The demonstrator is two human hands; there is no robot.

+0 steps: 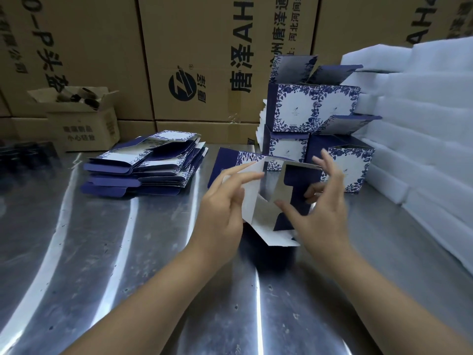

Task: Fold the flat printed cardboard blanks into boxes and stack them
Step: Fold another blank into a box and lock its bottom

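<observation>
A half-formed blue-and-white floral box (266, 198) stands on the metal table (115, 265) between my hands, its open end with white inner flaps turned toward me. My left hand (225, 201) presses against its left wall with fingers stretched over a flap. My right hand (322, 201) holds its right side, thumb inside on the dark blue flap. A pile of flat printed blanks (146, 162) lies to the left. Folded boxes (312, 111) are stacked at the back right, some with lids up.
Large brown shipping cartons (192, 60) form a wall behind the table. A small open carton (82, 119) with dark cylinders sits at the back left. White foam sheets (422, 124) are piled along the right edge.
</observation>
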